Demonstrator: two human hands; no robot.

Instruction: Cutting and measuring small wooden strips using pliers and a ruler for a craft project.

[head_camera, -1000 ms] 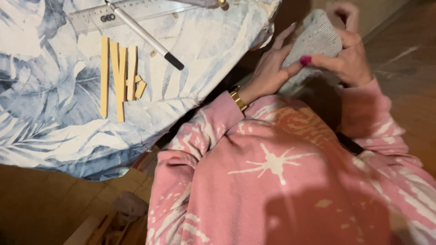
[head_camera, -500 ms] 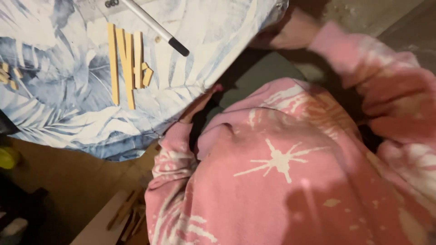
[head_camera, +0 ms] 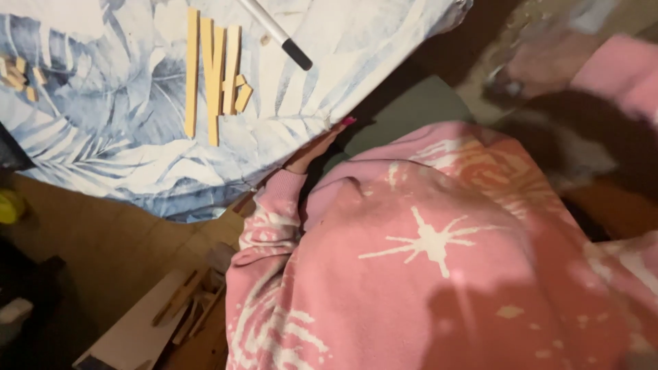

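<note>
On the leaf-print cloth (head_camera: pixel 123 137), four long wooden sticks (head_camera: pixel 212 68), one pen (head_camera: pixel 277 34), left hand (head_camera: pixel 319 147) flat, empty, right hand (head_camera: pixel 541 65) blurred, grip unclear.

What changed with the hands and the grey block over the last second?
Both hands held the grey block a second ago; it has since left view. The left hand now rests at the edge of the leaf-print cloth; the right hand is blurred. The wooden sticks and pen stayed put.

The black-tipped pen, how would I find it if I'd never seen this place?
Look at the blue-and-white leaf-patterned cloth at the top. Near its upper edge, just right of a row of pale wooden sticks, lies the pen, slanting down to the right. It is the only white, round thing with a black tip; the sticks are flat and tan.
</note>
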